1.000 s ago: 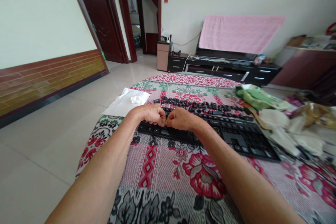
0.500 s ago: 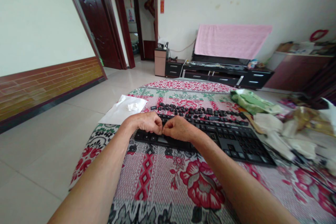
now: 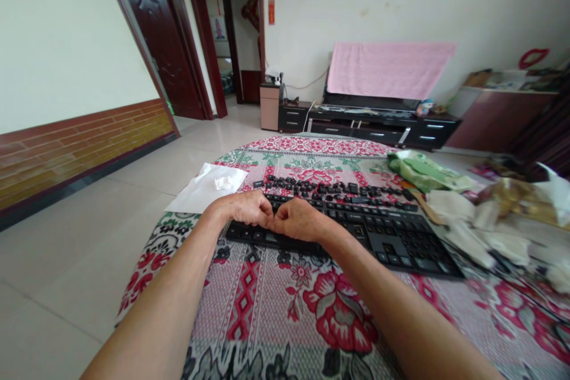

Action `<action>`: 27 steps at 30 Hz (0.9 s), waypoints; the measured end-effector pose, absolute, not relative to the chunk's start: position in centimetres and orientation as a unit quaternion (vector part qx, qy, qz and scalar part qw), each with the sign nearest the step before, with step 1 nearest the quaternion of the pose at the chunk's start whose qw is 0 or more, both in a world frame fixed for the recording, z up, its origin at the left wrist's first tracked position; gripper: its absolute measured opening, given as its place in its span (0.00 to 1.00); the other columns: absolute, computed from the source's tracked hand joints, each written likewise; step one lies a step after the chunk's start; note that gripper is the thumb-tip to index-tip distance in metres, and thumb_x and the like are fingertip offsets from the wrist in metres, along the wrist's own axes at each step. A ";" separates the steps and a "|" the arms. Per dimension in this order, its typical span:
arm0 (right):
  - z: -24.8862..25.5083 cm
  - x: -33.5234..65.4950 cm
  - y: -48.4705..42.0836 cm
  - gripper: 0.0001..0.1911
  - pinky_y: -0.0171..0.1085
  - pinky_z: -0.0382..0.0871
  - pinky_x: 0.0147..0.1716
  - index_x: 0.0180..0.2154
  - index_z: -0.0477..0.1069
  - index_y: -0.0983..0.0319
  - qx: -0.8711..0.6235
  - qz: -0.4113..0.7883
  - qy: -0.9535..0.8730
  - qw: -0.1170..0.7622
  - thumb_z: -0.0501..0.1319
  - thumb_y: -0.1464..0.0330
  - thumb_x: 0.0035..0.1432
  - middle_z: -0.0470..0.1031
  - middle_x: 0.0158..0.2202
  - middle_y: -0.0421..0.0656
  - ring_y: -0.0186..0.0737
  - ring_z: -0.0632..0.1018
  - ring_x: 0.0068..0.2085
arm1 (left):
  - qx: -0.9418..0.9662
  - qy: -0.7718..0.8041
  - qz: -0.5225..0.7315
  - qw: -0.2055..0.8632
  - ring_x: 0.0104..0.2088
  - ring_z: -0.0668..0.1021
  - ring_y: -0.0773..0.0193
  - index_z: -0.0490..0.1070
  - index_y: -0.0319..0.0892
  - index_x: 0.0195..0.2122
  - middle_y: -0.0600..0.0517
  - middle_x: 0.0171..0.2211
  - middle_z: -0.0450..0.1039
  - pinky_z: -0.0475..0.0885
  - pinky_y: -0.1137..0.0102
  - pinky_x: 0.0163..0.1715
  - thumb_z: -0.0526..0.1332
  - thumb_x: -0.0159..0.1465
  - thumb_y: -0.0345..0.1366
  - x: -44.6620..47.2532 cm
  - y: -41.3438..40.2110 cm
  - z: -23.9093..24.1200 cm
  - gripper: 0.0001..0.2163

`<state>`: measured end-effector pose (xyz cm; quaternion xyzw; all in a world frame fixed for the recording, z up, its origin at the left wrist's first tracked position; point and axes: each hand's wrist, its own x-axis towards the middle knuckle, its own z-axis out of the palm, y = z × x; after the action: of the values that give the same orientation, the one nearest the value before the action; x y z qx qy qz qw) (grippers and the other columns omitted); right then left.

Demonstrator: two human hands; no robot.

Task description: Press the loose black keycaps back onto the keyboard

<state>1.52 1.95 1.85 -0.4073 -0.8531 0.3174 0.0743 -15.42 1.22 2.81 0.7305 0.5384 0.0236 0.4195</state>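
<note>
A black computer keyboard (image 3: 403,243) lies slantwise on the patterned tablecloth, with many of its keycaps off at the right end. Over its left part my left hand (image 3: 250,208) and my right hand (image 3: 299,219) meet, fingertips pinched together and touching or nearly so. Whatever sits between the fingers is hidden by the hands. Behind the keyboard, loose black keycaps (image 3: 327,190) are strewn in a long band. Left of them rests a white sheet of paper (image 3: 196,190) with a crumpled white tissue (image 3: 223,182) on it.
The round table carries a floral tablecloth (image 3: 262,314). At its right lie a green cloth or bag (image 3: 425,171), pale cloths (image 3: 449,208) and a dark cable (image 3: 529,300). Beyond the table stands a low black cabinet (image 3: 374,129) with a pink towel (image 3: 387,70) over a screen.
Both hands stay pinched together over the same part of the keyboard, with only slight finger movement. The whole view has shifted a little.
</note>
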 end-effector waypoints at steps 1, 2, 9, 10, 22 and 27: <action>1.9 1.5 2.0 0.22 0.30 0.48 0.15 0.18 0.69 0.65 -0.406 0.321 -0.853 0.071 0.53 0.53 0.45 0.58 0.14 0.37 0.26 0.57 0.17 | 0.731 0.537 0.027 0.420 0.20 0.65 0.70 0.71 0.40 0.27 0.55 0.19 0.65 0.60 0.74 0.21 0.57 0.46 0.37 -15.4 1.2 2.9 0.09; 2.0 1.6 2.0 0.21 0.30 0.48 0.15 0.18 0.69 0.65 -0.404 0.325 -0.852 0.068 0.53 0.54 0.45 0.58 0.14 0.37 0.26 0.57 0.17 | 0.732 0.536 0.029 0.419 0.20 0.65 0.70 0.71 0.40 0.27 0.56 0.19 0.64 0.60 0.74 0.21 0.57 0.46 0.36 -15.3 1.2 2.9 0.09; 2.3 1.7 2.0 0.17 0.30 0.50 0.16 0.17 0.70 0.66 -0.398 0.327 -0.854 0.080 0.55 0.59 0.43 0.57 0.14 0.37 0.26 0.57 0.17 | 0.752 0.542 0.025 0.374 0.19 0.63 0.72 0.71 0.40 0.23 0.57 0.17 0.62 0.56 0.74 0.20 0.56 0.44 0.35 -14.9 1.3 2.8 0.07; 2.2 1.8 2.0 0.17 0.30 0.50 0.16 0.17 0.70 0.66 -0.394 0.327 -0.855 0.080 0.55 0.60 0.44 0.57 0.14 0.37 0.26 0.58 0.17 | 0.755 0.544 0.024 0.367 0.19 0.63 0.72 0.71 0.40 0.23 0.57 0.17 0.62 0.56 0.74 0.20 0.56 0.44 0.35 -14.9 1.3 2.7 0.07; 2.9 1.2 1.5 0.16 0.31 0.50 0.17 0.16 0.71 0.66 -0.414 0.251 -0.873 0.063 0.56 0.62 0.45 0.60 0.12 0.38 0.26 0.59 0.16 | 0.729 0.572 0.030 0.376 0.18 0.63 0.72 0.69 0.41 0.23 0.58 0.16 0.61 0.56 0.75 0.18 0.57 0.43 0.35 -14.5 0.9 2.8 0.06; 2.7 1.2 1.3 0.09 0.31 0.52 0.18 0.19 0.72 0.65 -0.443 0.238 -0.862 0.066 0.58 0.67 0.40 0.66 0.14 0.40 0.28 0.62 0.17 | 0.731 0.571 0.014 0.373 0.18 0.63 0.71 0.68 0.40 0.21 0.57 0.16 0.61 0.56 0.75 0.18 0.55 0.42 0.32 -14.1 1.0 3.0 0.05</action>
<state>1.22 1.32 2.70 -0.4425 -0.8622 0.2378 0.0656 -14.11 0.98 2.97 0.7310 0.5713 0.0137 0.3729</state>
